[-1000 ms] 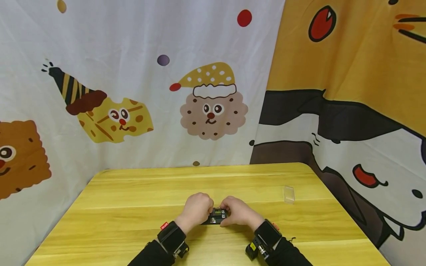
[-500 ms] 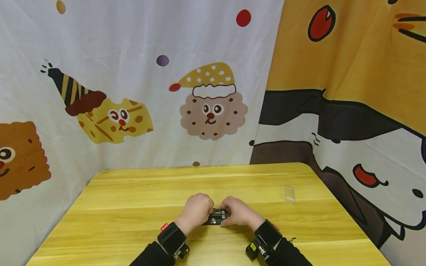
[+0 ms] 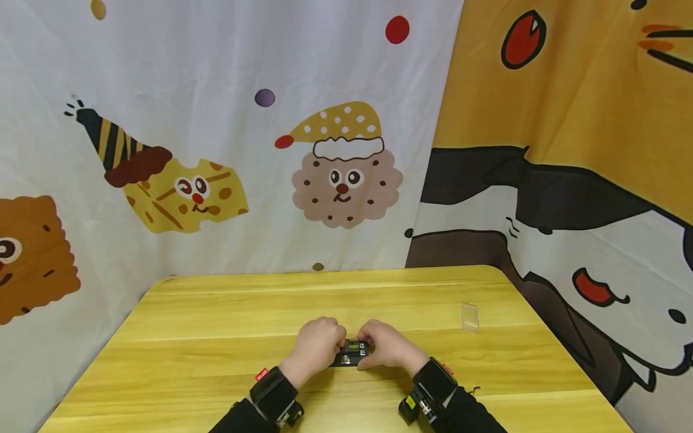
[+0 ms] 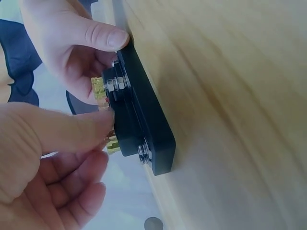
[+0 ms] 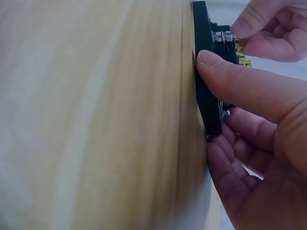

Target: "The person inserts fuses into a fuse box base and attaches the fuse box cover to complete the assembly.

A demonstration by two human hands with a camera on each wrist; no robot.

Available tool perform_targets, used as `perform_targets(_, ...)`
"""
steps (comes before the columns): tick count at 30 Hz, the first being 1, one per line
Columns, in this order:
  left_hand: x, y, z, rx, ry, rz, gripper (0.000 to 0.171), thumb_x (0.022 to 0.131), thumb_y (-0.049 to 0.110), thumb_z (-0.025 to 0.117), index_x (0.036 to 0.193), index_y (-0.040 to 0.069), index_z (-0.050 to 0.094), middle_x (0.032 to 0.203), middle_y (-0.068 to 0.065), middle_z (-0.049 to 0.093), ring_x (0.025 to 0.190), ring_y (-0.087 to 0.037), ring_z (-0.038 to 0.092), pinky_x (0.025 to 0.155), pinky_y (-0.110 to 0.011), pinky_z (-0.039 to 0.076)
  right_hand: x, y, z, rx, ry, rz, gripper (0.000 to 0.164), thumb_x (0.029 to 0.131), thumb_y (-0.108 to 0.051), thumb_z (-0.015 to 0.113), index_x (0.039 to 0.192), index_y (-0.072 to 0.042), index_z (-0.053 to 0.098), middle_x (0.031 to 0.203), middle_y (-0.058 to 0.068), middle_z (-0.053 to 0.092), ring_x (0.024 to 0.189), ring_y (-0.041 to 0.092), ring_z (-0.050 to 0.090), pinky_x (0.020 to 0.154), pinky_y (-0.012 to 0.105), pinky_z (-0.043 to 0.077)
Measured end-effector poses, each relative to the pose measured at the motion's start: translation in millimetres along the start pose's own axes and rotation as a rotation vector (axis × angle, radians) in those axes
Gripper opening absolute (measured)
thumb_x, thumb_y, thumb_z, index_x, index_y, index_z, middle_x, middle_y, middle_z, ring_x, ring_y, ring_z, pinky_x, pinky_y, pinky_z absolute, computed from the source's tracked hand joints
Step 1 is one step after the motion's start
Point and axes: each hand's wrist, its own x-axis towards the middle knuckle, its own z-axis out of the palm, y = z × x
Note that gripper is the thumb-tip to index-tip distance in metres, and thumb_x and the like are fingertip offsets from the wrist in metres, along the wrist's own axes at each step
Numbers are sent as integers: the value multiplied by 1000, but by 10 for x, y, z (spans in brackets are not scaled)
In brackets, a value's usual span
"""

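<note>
A black terminal block (image 3: pixel 352 353), with a flat base, steel bolts and nuts and brass-coloured metal parts, lies between both hands in the head view. My right hand (image 3: pixel 387 346) grips its base (image 5: pixel 204 91), the thumb along one edge and the fingers curled at the far side. With thumb and finger, my left hand (image 3: pixel 318 344) pinches a small brass-coloured fitting (image 4: pixel 112 145) on top of the block, largely covered by the fingertips. A second brass-coloured fitting (image 4: pixel 97 88) shows beside a steel nut (image 4: pixel 115 85) in the left wrist view.
A small clear plastic cover (image 3: pixel 469 317) lies at the back right of the wood-grain table (image 3: pixel 216 337). Behind the table hangs a curtain (image 3: pixel 216 72) printed with cartoon figures. Both wrists wear black straps with cameras.
My left wrist has shifted slightly left and down, with the fingers staying at the block. The right hand keeps its grip almost unmoved.
</note>
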Motion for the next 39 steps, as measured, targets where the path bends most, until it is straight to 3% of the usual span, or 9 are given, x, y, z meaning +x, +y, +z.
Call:
perform_targets(9, -55, -104, -65, -153, -22, -103, 29, 70, 18, 91, 90, 11, 72, 81, 4, 57, 72, -12, 55, 63, -28, 48, 23, 27, 20, -25, 0, 2, 42, 68, -20, 92, 99, -11, 65, 94, -2, 54, 82, 12, 52, 76, 31, 47)
perform_targets(18, -116, -213, -122, -209, -132, -167, 46, 67, 26, 91, 102, 5, 72, 88, 0, 60, 78, -16, 57, 67, -31, 50, 25, 0, 17, -13, -8, 41, 44, 68, -22, 92, 99, -11, 65, 96, -3, 54, 84, 14, 52, 78, 33, 47)
perform_targets(26, -148, -244, -46, -240, -200, -208, 54, 62, 32, 93, 103, 4, 72, 87, 0, 59, 77, -15, 55, 70, -33, 49, 27, -5, 16, -23, -5, 33, 43, 68, -21, 92, 99, -11, 64, 96, -3, 55, 84, 14, 54, 78, 32, 47)
perform_targets(39, -163, -272, 19, -263, -211, -246, 41, 62, 30, 92, 90, 8, 72, 78, 5, 54, 68, -11, 47, 64, -29, 44, 34, -5, 4, -13, -5, 30, 43, 67, -20, 92, 99, -9, 64, 96, -1, 55, 85, 17, 55, 79, 32, 48)
